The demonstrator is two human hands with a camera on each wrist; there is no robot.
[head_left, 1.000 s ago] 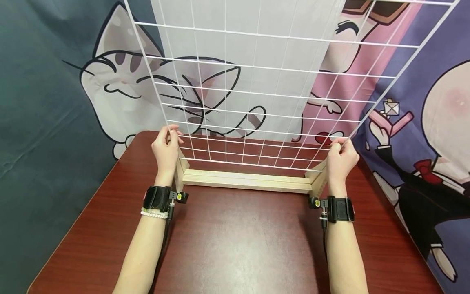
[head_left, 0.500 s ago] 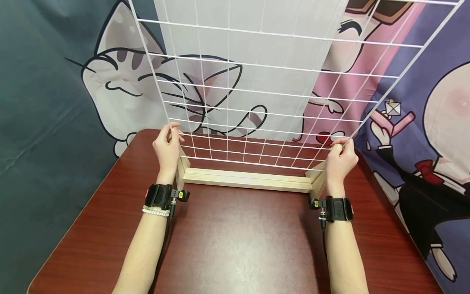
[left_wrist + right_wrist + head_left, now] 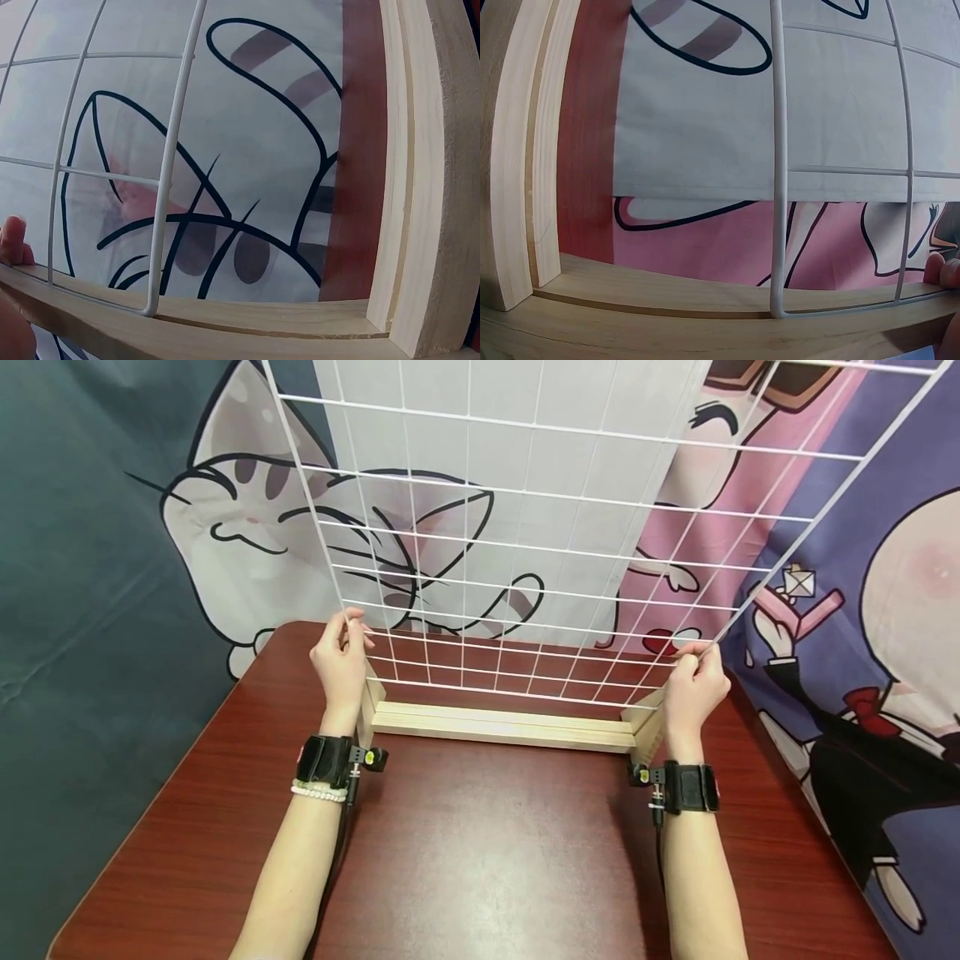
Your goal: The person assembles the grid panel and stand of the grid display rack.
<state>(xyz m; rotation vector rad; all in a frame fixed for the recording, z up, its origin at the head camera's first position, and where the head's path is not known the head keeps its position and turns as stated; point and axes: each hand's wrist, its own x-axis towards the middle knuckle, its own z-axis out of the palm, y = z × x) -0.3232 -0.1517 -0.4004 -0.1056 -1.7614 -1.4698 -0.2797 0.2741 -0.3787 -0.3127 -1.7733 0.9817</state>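
A white wire grid panel (image 3: 468, 417) stands tilted in the head view, its top cut off by the frame. My left hand (image 3: 337, 668) pinches its left edge wire, low down, while my right hand (image 3: 696, 693) pinches the right edge at about the same height. Below is a pale wooden frame (image 3: 502, 732) with a bottom rail and two short side posts. The wrist views show the grid's lower corners lying along the grooves of the left post (image 3: 270, 319) and right post (image 3: 667, 300). A gap separates the bottom wire (image 3: 779, 172) from the grooved rail (image 3: 401, 165).
The wooden frame stands on a reddish-brown table (image 3: 480, 843). Behind it hangs a cloth backdrop (image 3: 247, 552) printed with cartoon cats and figures. Each wrist wears a black strap with a small camera (image 3: 371, 758) and a cable.
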